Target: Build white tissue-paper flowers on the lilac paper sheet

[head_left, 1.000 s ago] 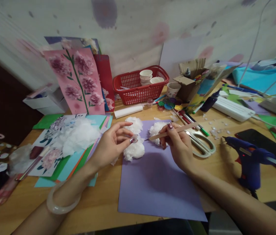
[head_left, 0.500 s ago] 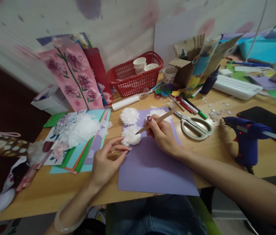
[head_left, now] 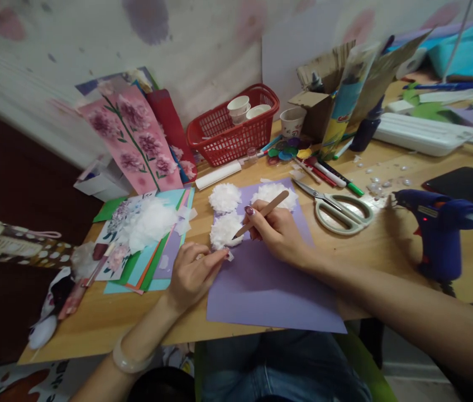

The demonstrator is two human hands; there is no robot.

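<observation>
My right hand (head_left: 276, 229) is closed around a slim brown pencil (head_left: 261, 214), its dark point resting at the lower right of a ruffled white paper flower (head_left: 224, 230). Just below that flower, the thumb and fingers of my left hand (head_left: 196, 273) pinch a small white paper piece (head_left: 230, 255). The flower lies over the left edge of a purple sheet (head_left: 270, 296). Behind it is a second white paper flower (head_left: 224, 197), and a third white flower (head_left: 276, 195) is partly hidden by my right hand.
Scissors (head_left: 337, 209) lie right of the sheet, and a blue glue gun (head_left: 441, 234) stands farther right. On the left, white tissue pieces (head_left: 148, 223) cover coloured papers (head_left: 158, 279). A red basket (head_left: 232, 134) with paper cups and a pink flower picture (head_left: 135, 139) stand at the back.
My left hand's fingers have curled in and closed on the small white piece, moving slightly right. The pencil stays by the same flower. The whole view has shifted a little.
</observation>
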